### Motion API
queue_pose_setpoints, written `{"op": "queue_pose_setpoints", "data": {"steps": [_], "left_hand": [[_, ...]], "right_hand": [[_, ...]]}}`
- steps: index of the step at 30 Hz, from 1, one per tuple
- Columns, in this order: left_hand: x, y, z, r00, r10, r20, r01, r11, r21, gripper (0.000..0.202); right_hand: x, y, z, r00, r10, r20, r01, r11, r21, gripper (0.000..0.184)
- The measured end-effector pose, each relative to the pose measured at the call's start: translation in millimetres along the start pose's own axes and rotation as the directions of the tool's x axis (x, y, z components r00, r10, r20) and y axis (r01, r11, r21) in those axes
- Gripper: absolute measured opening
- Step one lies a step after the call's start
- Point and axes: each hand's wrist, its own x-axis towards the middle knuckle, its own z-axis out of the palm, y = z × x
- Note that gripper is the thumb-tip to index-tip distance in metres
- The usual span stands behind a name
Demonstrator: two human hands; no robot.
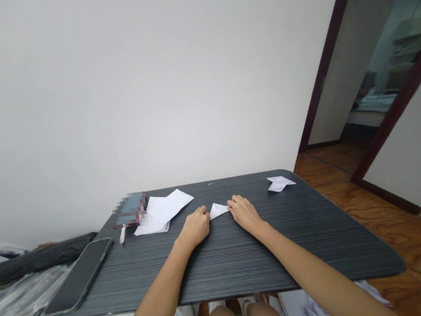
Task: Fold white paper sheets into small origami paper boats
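A small white folded paper (218, 210), roughly triangular, lies low over the middle of the dark table. Its left end is pinched by my left hand (196, 225), whose fingers are curled closed. My right hand (244, 210) grips the opposite end, fingers bent around the tip. Parts of the paper under the fingers are hidden. To the left of my hands, several loose white sheets (163, 211) overlap each other. Off to the right, another folded white paper piece (281, 183) rests near the table's far right corner.
The dark striped table (282, 251) stands against a white wall. A phone (80, 279) lies at its left edge. Behind that are a blurred-out item (131, 210) and a small white object (122, 235). Plastic-wrapped things (31, 290) sit left of the table; a doorway opens at right.
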Motion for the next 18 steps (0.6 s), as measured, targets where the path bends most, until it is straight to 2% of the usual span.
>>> {"op": "queue_pose_setpoints", "data": {"steps": [8, 15, 18], "left_hand": [[3.6, -7.1, 11.1, 0.994, -0.083, -0.074, 0.07, 0.983, -0.168, 0.03], [8.5, -10.1, 23.6, 0.95, -0.254, -0.182, 0.176, 0.916, -0.361, 0.021], [10.2, -13.4, 27.8, 0.942, -0.265, -0.207, 0.163, 0.898, -0.41, 0.019]], "right_hand": [[-2.2, -4.8, -3.9, 0.998, -0.056, 0.028, 0.056, 0.998, 0.019, 0.025], [-5.3, -16.4, -11.5, 0.991, -0.076, 0.109, 0.081, 0.996, -0.044, 0.026], [-5.8, -17.3, -12.6, 0.99, -0.084, 0.112, 0.091, 0.994, -0.061, 0.028]]}}
